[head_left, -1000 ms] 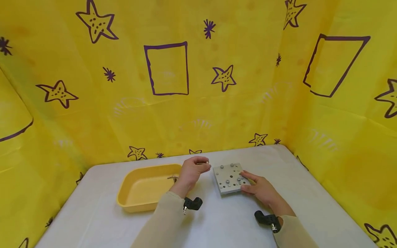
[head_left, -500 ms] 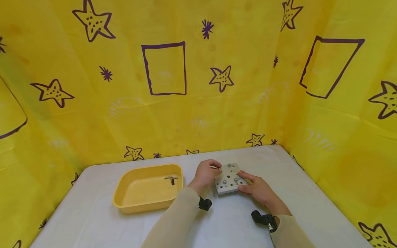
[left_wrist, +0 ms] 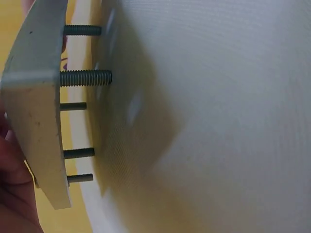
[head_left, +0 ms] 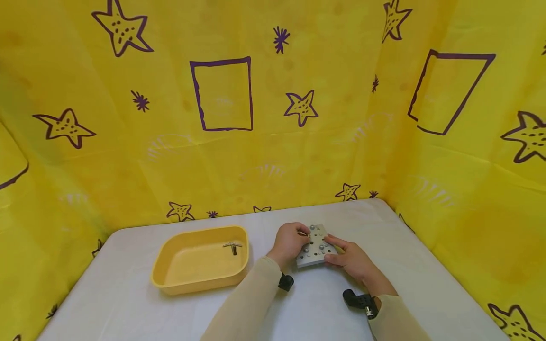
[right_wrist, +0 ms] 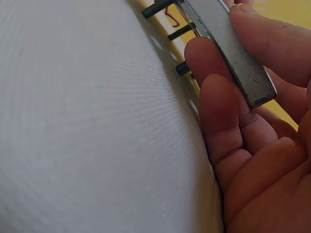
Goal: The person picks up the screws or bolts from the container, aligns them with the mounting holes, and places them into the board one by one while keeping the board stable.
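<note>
A grey metal plate (head_left: 315, 255) with holes and several bolt heads on top is held raised off the table. My right hand (head_left: 357, 261) grips its right edge, thumb on one face and fingers beneath, as the right wrist view shows. My left hand (head_left: 291, 242) is at the plate's left side, fingertips bent together over its upper face around a small screw, mostly hidden by the fingers. Threaded bolt shanks (left_wrist: 86, 77) of different thickness stick out from the plate's underside in the left wrist view.
To the left stands a yellow tray (head_left: 170, 283) with a few small metal screws (head_left: 233, 246) inside near its right wall. A white cloth covers the table (head_left: 324, 308). Yellow patterned curtains (head_left: 222, 175) enclose the back and sides.
My left hand has moved right from beside the tray onto the plate's left part, carrying the small screw. The right hand keeps its grip on the plate. The view has shifted slightly.
</note>
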Action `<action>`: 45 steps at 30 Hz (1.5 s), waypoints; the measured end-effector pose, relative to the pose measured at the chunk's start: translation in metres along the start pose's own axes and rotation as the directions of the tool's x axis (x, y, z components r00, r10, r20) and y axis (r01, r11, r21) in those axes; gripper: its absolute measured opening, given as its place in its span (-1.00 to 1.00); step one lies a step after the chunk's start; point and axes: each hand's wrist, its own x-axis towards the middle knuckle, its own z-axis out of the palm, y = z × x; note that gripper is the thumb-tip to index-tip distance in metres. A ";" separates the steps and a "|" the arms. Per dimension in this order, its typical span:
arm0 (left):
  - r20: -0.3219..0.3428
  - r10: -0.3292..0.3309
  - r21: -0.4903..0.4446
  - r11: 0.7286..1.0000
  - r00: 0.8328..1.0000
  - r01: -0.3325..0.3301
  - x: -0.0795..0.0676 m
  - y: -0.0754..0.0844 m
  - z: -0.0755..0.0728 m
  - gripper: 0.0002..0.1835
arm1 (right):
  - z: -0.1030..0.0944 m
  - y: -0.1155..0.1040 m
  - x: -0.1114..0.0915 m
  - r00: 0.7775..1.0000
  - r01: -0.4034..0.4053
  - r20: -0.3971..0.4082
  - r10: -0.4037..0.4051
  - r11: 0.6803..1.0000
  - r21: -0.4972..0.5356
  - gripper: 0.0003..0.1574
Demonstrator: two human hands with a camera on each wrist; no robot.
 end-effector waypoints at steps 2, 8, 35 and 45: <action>-0.009 0.008 0.025 1.000 1.000 -0.008 0.000 0.000 0.001 -0.91 | 0.001 0.001 0.001 1.000 0.003 0.005 -0.003 1.000 0.007 -0.14; -0.024 0.045 0.086 0.995 0.999 -0.043 0.000 -0.001 0.002 -0.91 | 0.000 0.002 0.002 1.000 0.012 0.003 -0.012 1.000 -0.013 -0.14; 0.049 0.249 0.256 0.933 0.967 -0.253 -0.006 -0.003 -0.001 -0.79 | 0.000 0.004 0.002 1.000 0.014 0.014 -0.014 1.000 0.003 -0.14; -0.044 0.131 0.021 0.991 0.990 -0.130 -0.034 0.012 -0.024 -0.71 | -0.001 0.001 0.000 1.000 -0.013 0.012 0.014 0.999 -0.048 -0.12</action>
